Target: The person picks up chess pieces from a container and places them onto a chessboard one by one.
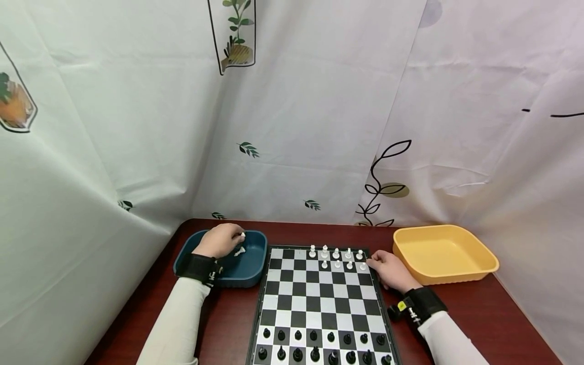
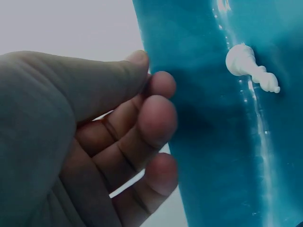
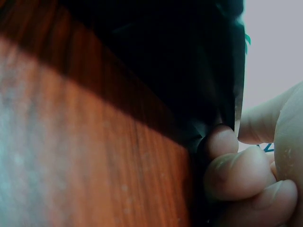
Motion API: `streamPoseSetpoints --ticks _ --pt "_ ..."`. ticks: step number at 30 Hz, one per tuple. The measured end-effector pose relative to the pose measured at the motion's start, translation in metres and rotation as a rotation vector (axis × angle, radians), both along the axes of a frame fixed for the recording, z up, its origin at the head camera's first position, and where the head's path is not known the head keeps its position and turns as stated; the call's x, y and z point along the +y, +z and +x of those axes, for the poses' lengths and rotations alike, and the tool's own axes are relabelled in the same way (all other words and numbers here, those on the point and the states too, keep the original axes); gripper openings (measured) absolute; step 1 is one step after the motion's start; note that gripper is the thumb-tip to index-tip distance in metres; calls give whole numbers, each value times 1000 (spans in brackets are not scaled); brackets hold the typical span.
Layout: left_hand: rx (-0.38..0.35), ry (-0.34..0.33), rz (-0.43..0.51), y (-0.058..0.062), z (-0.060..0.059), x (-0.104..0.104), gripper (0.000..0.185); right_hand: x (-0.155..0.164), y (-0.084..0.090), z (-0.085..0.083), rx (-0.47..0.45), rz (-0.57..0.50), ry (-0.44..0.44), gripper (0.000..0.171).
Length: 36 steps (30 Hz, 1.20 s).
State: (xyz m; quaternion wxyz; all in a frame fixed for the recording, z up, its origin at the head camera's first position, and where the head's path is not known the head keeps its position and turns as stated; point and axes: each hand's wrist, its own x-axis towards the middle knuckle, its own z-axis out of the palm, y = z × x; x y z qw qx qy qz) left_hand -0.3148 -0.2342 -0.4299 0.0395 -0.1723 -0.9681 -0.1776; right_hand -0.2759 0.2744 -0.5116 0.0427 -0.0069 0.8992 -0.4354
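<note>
My left hand [image 1: 221, 240] is over the blue tray [image 1: 250, 276], thumb meeting curled fingers. A small white chess piece [image 1: 243, 234] shows at its fingertips in the head view; its kind is hidden. Beyond the fingers, a white bishop [image 2: 251, 67] lies on its side in the tray. My right hand [image 1: 391, 271] grips the far right edge of the chessboard [image 1: 298, 289]. Seen from the right wrist, its thumb and fingers [image 3: 239, 172] stand on either side of the board's dark edge. White pieces [image 1: 336, 253] occupy the right part of the board's two far rows.
Black pieces [image 1: 315, 353] fill the two near rows of the board. A yellow tray [image 1: 444, 276] stands at the right on the reddish-brown table [image 1: 228, 319]. Patterned white cloth [image 1: 296, 111] hangs behind and along both sides.
</note>
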Motion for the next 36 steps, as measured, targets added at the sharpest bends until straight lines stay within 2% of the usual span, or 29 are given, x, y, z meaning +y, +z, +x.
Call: streamPoseSetpoints --ticks 7,12,19,28,36 --pt "64 2 25 3 0 5 27 0 0 -1 -6 2 3 19" --pt "96 9 54 6 1 8 17 0 -1 -2 -2 1 8 18" --pt "148 -48 61 12 4 13 10 1 -3 -2 25 -12 13 19" --pt "193 -72 71 22 9 22 5 0 -3 -1 33 -5 23 19" --pt "217 -107 60 30 11 38 5 0 -2 -1 36 -4 20 19"
